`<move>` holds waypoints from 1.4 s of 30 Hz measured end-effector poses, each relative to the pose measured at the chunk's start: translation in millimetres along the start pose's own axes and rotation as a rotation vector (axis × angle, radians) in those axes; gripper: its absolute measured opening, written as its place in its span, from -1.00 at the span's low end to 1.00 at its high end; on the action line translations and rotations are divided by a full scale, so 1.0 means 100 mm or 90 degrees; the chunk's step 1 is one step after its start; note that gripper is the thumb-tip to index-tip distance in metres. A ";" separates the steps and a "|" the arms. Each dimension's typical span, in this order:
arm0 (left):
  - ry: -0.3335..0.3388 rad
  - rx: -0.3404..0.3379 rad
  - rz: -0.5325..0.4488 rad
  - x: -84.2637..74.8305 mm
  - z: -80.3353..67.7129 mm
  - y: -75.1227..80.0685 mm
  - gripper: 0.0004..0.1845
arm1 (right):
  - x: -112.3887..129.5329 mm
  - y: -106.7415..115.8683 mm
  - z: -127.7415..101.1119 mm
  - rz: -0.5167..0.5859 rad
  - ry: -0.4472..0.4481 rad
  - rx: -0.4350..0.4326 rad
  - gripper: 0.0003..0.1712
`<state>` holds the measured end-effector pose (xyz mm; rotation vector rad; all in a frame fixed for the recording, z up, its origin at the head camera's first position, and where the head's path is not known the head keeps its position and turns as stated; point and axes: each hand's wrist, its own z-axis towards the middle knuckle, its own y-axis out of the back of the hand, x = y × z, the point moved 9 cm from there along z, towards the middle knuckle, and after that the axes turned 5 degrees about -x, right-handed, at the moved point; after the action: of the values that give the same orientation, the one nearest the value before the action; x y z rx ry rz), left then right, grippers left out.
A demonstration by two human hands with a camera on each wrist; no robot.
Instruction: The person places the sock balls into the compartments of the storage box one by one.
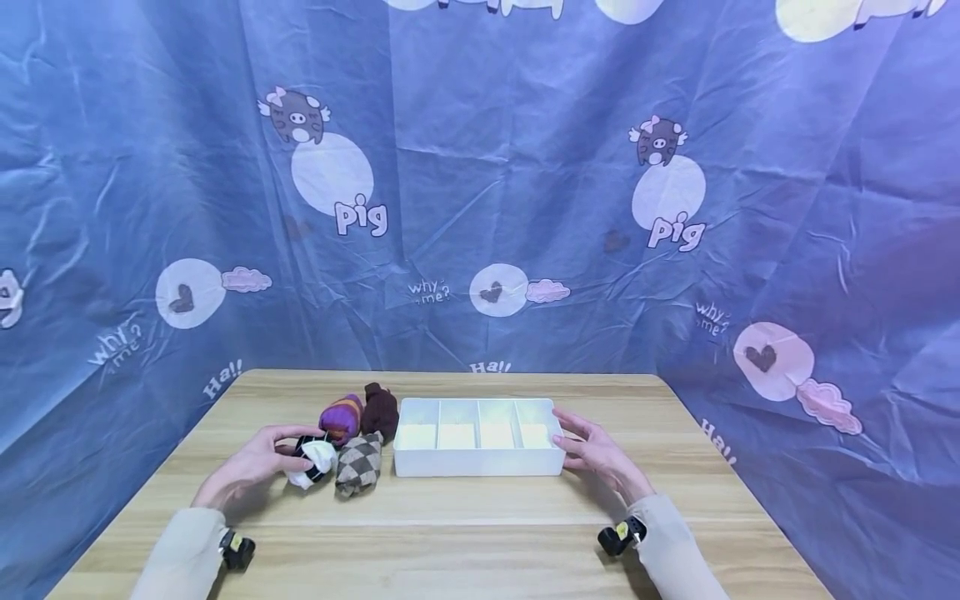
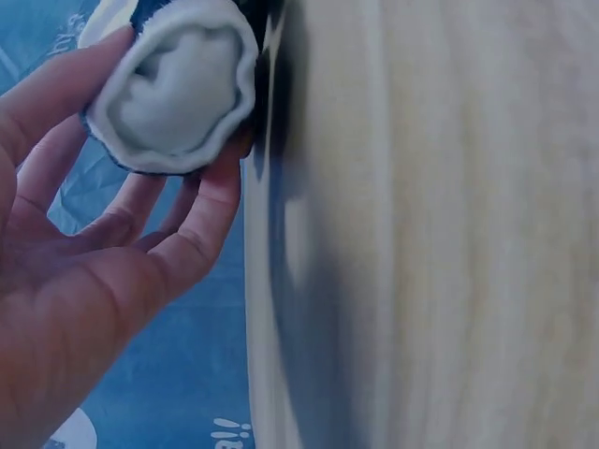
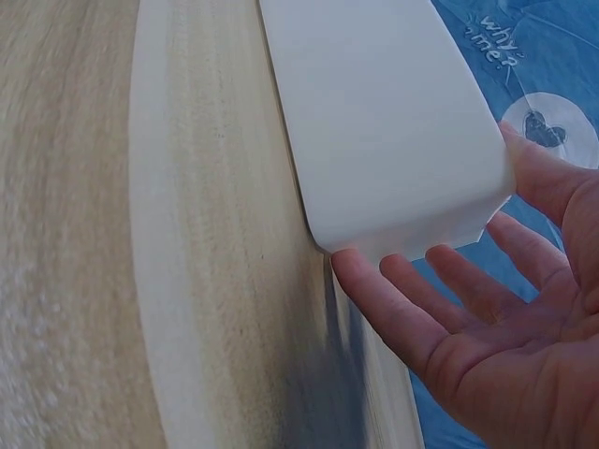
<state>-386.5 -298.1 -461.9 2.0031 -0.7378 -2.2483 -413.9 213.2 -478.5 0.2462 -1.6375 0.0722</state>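
My left hand (image 1: 258, 454) is at the left of the table, gripping a rolled-up black and white sock (image 1: 318, 454) between thumb and fingers. In the left wrist view, the white folded end of that sock (image 2: 178, 89) faces the camera. Beside it lie a grey and beige checked rolled sock (image 1: 360, 465), a purple and orange striped one (image 1: 342, 418) and a dark brown one (image 1: 380, 410). My right hand (image 1: 596, 454) holds the right end of a white four-section box (image 1: 480, 463). Over there, fingertips (image 3: 351, 267) rest against the end wall, with one digit at the rim.
The light wooden table (image 1: 480, 550) carries everything. Behind it and along both sides hangs a blue printed cloth (image 1: 480, 208). The dark brown sock lies close to the box's left end. A small black camera is strapped to each wrist.
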 end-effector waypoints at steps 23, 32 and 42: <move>0.000 -0.090 -0.037 -0.23 0.12 0.08 -0.33 | 0.04 0.03 0.00 0.001 -0.009 -0.007 -0.16; -0.005 -0.115 -0.049 -0.32 0.20 0.03 -0.30 | 0.02 0.01 0.00 0.004 -0.008 -0.003 -0.17; -0.017 -0.131 -0.073 -0.36 0.32 -0.04 -0.30 | 0.01 0.01 0.02 0.007 -0.004 0.006 -0.16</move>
<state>-409.9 -272.1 -428.8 1.9683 -0.3830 -2.3081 -416.1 213.9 -477.6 0.2455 -1.6447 0.0882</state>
